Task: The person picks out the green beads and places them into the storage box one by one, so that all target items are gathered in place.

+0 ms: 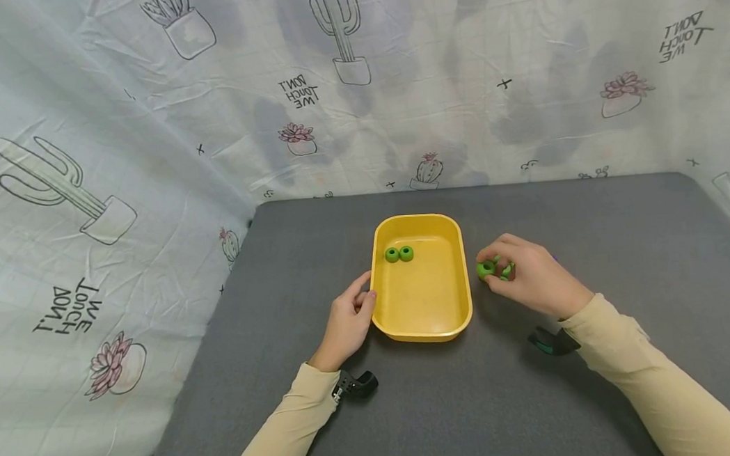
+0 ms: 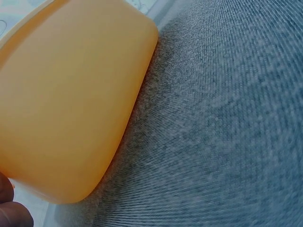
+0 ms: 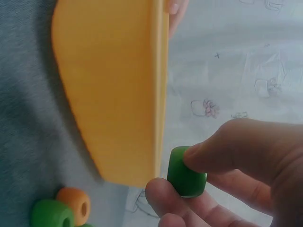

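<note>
A yellow plastic tub [image 1: 421,308] with rounded corners stands upright on the table. Inside it, near the back left, lie two green beads [image 1: 407,253] with holes, side by side. My left hand [image 1: 346,323] holds the tub's left rim; its fingertips [image 2: 14,215] show at the tub's wall in the left wrist view. Just right of the tub, my right hand [image 1: 531,277] pinches a green bead [image 3: 182,175] between thumb and fingers, around rim height in the right wrist view. More green beads [image 1: 506,272] lie below this hand, partly hidden by it.
On the table beside the tub, an orange bead [image 3: 73,203] touches a green one [image 3: 47,215] in the right wrist view. A bit of purple shows behind the right hand. The grey table [image 1: 315,238] ends at a white cloth [image 1: 457,97] printed with cacti.
</note>
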A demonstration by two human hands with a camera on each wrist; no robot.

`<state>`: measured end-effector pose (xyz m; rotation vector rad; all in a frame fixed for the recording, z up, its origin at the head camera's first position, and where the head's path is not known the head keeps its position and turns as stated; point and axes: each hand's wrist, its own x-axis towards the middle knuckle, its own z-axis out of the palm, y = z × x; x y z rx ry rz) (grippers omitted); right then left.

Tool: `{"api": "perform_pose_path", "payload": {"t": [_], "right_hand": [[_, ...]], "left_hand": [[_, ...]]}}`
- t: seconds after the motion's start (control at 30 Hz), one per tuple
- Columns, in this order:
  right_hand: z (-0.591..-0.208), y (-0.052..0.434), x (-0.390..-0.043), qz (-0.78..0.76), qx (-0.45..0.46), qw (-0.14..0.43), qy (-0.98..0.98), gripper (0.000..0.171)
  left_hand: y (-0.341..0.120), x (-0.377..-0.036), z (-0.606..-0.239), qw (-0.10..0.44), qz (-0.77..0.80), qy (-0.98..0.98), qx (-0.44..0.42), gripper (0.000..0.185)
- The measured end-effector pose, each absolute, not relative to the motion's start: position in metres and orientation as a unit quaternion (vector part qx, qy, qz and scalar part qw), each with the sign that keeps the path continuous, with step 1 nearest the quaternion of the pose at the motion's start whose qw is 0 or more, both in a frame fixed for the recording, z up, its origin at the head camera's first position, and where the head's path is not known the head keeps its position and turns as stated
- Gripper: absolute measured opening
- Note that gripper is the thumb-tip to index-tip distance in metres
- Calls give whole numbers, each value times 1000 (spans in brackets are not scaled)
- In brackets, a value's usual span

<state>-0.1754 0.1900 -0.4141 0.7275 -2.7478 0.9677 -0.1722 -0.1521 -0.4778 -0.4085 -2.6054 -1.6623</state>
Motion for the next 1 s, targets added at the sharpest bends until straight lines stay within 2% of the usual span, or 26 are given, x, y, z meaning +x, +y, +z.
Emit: {"api": "perform_pose_path", "payload": {"t": [0.57, 0.8, 1.0], "right_hand": [[-397, 144, -208, 329, 286, 56, -898, 22], [-390, 123, -220, 317, 276, 17, -907, 24], [-388, 107, -233, 323, 285, 11, -902, 27]], "left_hand": [[-151, -173, -478, 13, -521, -844, -129, 46], [-150, -173, -477, 8, -526, -841, -122, 47], [-150, -174, -478, 11, -524, -843, -121, 46]]}}
